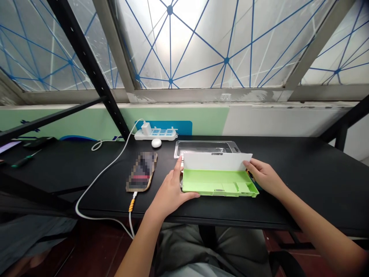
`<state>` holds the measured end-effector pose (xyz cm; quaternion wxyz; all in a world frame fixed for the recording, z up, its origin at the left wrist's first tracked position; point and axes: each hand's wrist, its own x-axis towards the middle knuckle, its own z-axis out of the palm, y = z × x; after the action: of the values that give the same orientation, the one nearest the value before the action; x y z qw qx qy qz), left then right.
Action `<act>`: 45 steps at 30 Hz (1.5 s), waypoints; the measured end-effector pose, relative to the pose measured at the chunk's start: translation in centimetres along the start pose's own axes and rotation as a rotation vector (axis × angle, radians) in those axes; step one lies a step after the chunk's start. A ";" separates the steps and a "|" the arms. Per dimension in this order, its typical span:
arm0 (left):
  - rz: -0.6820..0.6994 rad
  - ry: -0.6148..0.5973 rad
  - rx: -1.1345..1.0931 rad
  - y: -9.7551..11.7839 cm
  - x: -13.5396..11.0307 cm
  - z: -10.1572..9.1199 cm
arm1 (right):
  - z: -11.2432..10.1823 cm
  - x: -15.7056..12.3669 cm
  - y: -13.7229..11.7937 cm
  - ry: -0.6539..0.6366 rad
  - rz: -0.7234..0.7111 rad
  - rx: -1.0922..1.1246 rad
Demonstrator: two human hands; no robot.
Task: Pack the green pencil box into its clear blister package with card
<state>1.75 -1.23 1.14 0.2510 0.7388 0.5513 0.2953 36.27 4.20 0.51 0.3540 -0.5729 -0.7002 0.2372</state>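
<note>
A bright green pencil case with divided compartments at its right end lies in front of me on the black desk. Its white lid stands raised along the far edge. My left hand grips the case's left end, thumb along the front corner and fingers behind. At the lid's right edge, my right hand pinches with thumb and fingers. Something small and dark shows below that hand, too hidden to name. Behind the lid lies a clear plastic tray, partly covered by it.
Left of the case lies a phone with a white charging cable looping over the desk edge. A power strip and a white earbud case sit behind. Further left are a black metal post and a green-handled screwdriver.
</note>
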 end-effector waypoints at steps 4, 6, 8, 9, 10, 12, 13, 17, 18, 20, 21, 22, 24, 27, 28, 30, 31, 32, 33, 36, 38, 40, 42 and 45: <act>0.036 0.032 0.058 -0.3 0.1 -0.1 | -0.1 -1.7 0.7 -0.029 -0.099 -0.050; 0.041 0.051 0.087 -0.5 0.2 0.0 | -0.4 -2.1 1.0 -0.082 -0.151 -0.052; 0.019 0.073 0.109 -0.6 0.3 0.0 | -0.6 -2.2 1.4 -0.146 -0.196 -0.038; 0.007 0.083 0.119 -0.6 0.4 0.0 | -0.6 -2.2 1.4 -0.181 -0.212 -0.025; 0.000 0.090 0.130 -0.6 0.4 0.0 | -0.7 -2.3 1.5 -0.213 -0.222 -0.018; 0.000 0.102 0.155 -0.4 0.4 0.0 | -0.7 -2.3 1.3 -0.258 -0.224 -0.036; 0.006 0.104 0.167 -0.4 0.4 0.0 | -0.6 -2.3 1.1 -0.256 -0.224 -0.059; 0.058 0.104 0.191 -0.4 0.5 0.1 | -0.4 -2.3 0.6 -0.147 -0.249 -0.137; 0.075 0.097 0.193 -0.4 0.6 0.1 | -0.4 -2.3 0.5 -0.128 -0.247 -0.150; 0.103 0.076 0.207 -0.4 0.7 0.2 | -0.3 -2.1 0.4 -0.107 -0.212 -0.186; 0.111 0.066 0.220 -0.4 0.7 0.3 | -0.3 -2.0 0.4 -0.106 -0.183 -0.203; 0.118 0.056 0.235 -0.4 0.7 0.4 | -0.3 -1.9 0.4 -0.113 -0.148 -0.214; 0.126 0.043 0.262 -0.3 0.8 0.5 | -0.3 -1.6 0.3 -0.146 -0.068 -0.231; 0.133 0.032 0.287 -0.2 0.8 0.8 | -0.2 -1.4 -0.2 -0.171 0.044 -0.282; 0.130 0.034 0.292 -0.2 0.8 0.8 | -0.1 -1.3 -0.3 -0.165 0.068 -0.305; 0.118 0.042 0.301 -0.3 0.8 1.0 | 0.1 -1.3 -0.5 -0.136 0.091 -0.352; 0.111 0.049 0.304 -0.4 0.9 1.1 | 0.2 -1.4 -0.6 -0.110 0.086 -0.379; 0.105 0.058 0.305 -0.4 0.9 1.1 | 0.3 -1.4 -0.6 -0.074 0.069 -0.409; 0.102 0.067 0.305 -0.5 0.9 1.2 | 0.4 -1.5 -0.5 -0.030 0.039 -0.442; 0.100 0.072 0.303 -0.6 0.9 1.2 | 0.8 -1.6 -0.5 0.116 -0.118 -0.556; 0.099 0.054 0.303 -0.5 1.0 1.1 | 1.2 -1.6 -0.8 0.178 -0.240 -0.642; 0.098 0.038 0.295 -0.4 1.0 1.0 | 1.8 -1.5 -1.5 0.162 -0.350 -0.704; 0.093 0.038 0.274 -0.4 0.9 1.0 | 2.7 -1.2 -2.6 0.079 -0.444 -0.726; 0.075 0.053 0.219 -0.5 0.8 1.0 | 4.3 -0.3 -4.7 -0.039 -0.546 -0.738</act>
<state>2.28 -0.41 0.24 0.1429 0.7738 0.5586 0.2621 30.06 3.16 1.18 0.1623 -0.4506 -0.8697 -0.1194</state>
